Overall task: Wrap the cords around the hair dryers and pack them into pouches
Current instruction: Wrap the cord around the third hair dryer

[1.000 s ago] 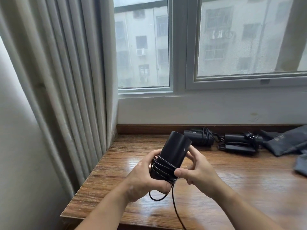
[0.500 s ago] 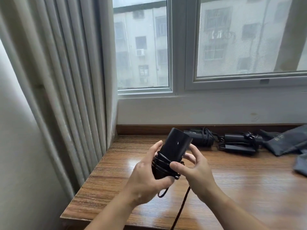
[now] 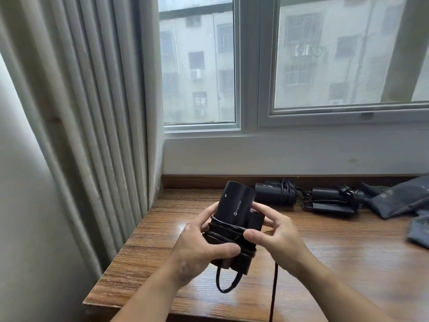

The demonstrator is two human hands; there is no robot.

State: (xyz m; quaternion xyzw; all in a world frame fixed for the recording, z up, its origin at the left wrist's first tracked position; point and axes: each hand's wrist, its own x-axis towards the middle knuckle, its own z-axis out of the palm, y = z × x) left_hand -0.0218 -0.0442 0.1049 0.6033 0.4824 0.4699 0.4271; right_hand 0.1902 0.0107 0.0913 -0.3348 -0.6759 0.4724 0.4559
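Hands: left hand (image 3: 199, 245) and right hand (image 3: 276, 231) both closed around one black hair dryer (image 3: 234, 210) above table (image 3: 325, 263), cord (image 3: 228, 231) coiled round it, tail hanging. Two more wrapped dryers (image 3: 276, 194) (image 3: 334, 198) at back; two grey pouches (image 3: 399, 201) (image 3: 420, 228) right

Left hand (image 3: 199, 247) and right hand (image 3: 278, 233) both grip black hair dryer (image 3: 235, 206), barrel tilted toward 1 o'clock | cord (image 3: 228, 231) coiled around its lower body, loose end hanging at 6 o'clock | two wrapped dryers (image 3: 276, 192) on wooden table (image 3: 325, 263) at 2 o'clock | grey pouches (image 3: 394, 201) at 3 o'clock.
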